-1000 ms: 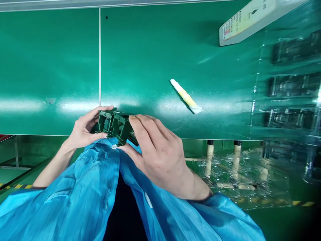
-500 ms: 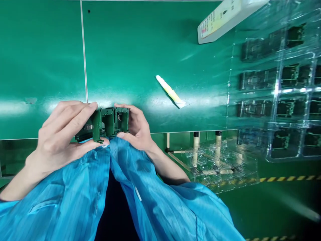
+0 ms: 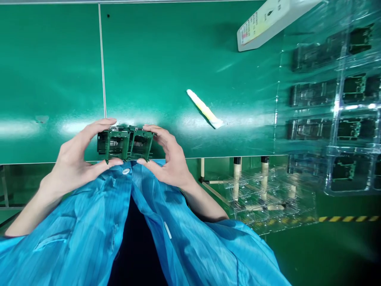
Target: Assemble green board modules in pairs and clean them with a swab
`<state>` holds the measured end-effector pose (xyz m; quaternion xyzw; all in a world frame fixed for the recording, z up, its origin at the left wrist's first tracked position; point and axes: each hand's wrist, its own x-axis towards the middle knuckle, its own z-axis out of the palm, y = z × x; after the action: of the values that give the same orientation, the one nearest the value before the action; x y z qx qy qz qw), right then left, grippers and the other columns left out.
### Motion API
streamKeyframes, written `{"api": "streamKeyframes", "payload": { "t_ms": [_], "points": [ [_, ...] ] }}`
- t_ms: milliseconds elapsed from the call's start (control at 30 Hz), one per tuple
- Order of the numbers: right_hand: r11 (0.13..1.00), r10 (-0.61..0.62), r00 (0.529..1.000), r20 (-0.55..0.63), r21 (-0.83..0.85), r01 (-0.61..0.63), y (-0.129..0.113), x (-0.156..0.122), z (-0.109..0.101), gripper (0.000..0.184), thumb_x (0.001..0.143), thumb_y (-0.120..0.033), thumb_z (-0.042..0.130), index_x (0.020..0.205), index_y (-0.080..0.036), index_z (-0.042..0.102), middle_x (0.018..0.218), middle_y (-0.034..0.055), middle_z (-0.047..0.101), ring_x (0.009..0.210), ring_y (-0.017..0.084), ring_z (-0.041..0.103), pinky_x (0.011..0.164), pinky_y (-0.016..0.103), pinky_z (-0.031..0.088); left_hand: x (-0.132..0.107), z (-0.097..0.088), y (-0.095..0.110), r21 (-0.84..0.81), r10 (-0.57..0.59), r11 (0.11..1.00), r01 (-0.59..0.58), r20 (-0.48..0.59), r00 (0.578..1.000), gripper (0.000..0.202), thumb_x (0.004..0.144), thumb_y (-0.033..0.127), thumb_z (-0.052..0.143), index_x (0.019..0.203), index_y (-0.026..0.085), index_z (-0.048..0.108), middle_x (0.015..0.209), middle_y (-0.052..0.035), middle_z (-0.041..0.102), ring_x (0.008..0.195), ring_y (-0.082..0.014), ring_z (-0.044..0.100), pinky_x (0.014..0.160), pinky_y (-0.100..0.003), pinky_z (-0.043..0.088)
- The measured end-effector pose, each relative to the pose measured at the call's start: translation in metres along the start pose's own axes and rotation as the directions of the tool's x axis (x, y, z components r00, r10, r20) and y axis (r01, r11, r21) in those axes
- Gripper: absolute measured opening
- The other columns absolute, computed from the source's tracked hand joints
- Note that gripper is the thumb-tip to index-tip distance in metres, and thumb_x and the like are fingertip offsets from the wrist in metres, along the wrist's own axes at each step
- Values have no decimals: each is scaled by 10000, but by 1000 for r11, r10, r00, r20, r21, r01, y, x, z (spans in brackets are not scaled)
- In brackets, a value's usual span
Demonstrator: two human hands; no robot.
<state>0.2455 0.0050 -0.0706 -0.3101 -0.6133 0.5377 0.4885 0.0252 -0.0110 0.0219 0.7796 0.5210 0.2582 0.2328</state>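
Above the table's front edge, close to my blue coat, I hold an assembly of green circuit boards point(image 3: 119, 143) made of upright panels around open bays. My left hand point(image 3: 79, 153) grips its left end, thumb along the bottom and fingers over the top. On the other end, my right hand point(image 3: 166, 155) pinches the right-hand section point(image 3: 141, 145) between thumb below and fingers above. The two sections meet at a slight angle; whether they are joined I cannot tell. Their far sides are hidden.
A white and yellow tube point(image 3: 204, 108) lies on the green table point(image 3: 160, 59). Behind it to the right stands a white labelled bottle point(image 3: 264, 26). Clear plastic trays point(image 3: 336, 107) holding similar boards fill the right side. More clear trays point(image 3: 274, 206) sit lower, beneath table level.
The board assembly has turned so its open bays face me more squarely. My left hand has opened out around its end and shifted its grip. The view has moved slightly.
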Motion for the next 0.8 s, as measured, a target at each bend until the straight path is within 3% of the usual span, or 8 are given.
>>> {"api": "streamKeyframes", "payload": {
  "t_ms": [100,200,367,800],
  "points": [
    [970,-52,998,41,-235,61,-11,2,-5,534,868,-265,680,1349,-221,454,1417,144,559,1358,266,517,1139,489,451,-6,10,-17,-137,-33,990,28,-32,999,770,719,310,863,1384,296,476,1405,-100,597,1326,-271,563,1115,-458,498],
    [931,-112,991,71,-341,129,-13,4,-6,543,877,-246,660,1365,-211,425,1402,154,572,1364,275,514,1120,512,471,-8,19,-27,-197,8,980,-21,-69,998,775,703,322,876,1364,276,474,1413,-123,589,1341,-275,549,1078,-459,531],
    [895,-183,979,93,-395,205,-12,5,-7,552,879,-241,650,1369,-201,399,1367,159,595,1352,273,528,1084,505,512,-9,22,-29,-205,-8,979,-10,-87,996,751,703,363,874,1333,264,477,1382,-130,606,1321,-292,566,1075,-498,530],
    [869,-140,981,131,-458,185,-20,10,-11,539,881,-251,622,1375,-196,414,1386,164,584,1314,281,559,1044,497,537,-5,25,-27,-286,-45,958,9,-121,992,684,716,385,862,1288,260,510,1364,-127,620,1307,-272,579,1084,-469,523]
  ]
}}
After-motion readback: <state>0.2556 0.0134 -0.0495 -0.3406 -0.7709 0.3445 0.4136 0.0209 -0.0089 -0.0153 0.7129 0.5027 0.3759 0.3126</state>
